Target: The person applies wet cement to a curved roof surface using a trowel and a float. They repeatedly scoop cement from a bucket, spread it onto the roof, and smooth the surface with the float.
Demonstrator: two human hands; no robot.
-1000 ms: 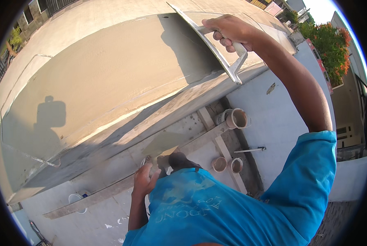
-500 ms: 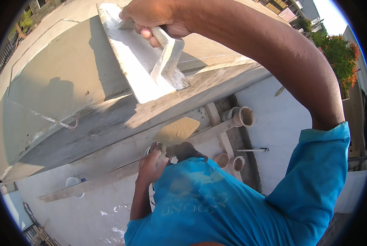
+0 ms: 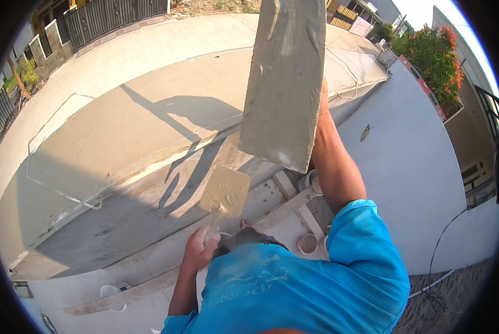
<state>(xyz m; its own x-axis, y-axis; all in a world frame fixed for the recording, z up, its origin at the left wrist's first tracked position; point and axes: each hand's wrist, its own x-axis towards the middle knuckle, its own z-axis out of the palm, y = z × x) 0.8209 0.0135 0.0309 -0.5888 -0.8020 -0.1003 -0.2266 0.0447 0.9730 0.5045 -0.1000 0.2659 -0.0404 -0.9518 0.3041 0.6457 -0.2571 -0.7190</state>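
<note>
My right hand (image 3: 322, 92), mostly hidden, holds up a long rectangular steel float (image 3: 278, 94), its flat face toward me and coated in wet grey mortar. Behind it lies the smooth plastered top of a low wall (image 3: 93, 145), with shadows across it. Lower down, my left hand (image 3: 200, 245) grips the handle of a smaller square trowel (image 3: 224, 190) carrying grey mortar on its blade.
Below, wooden planks (image 3: 309, 219), buckets (image 3: 308, 244) and a bare foot (image 3: 245, 224) show. A white wall (image 3: 400, 167) stands at right, with a cable (image 3: 444, 231) beside it. A paved road (image 3: 149, 44), gates and plants lie beyond.
The float has swung from over the wall top to upright, its mortar-coated face now turned toward me. The left hand's trowel is more upright, and the view has shifted.
</note>
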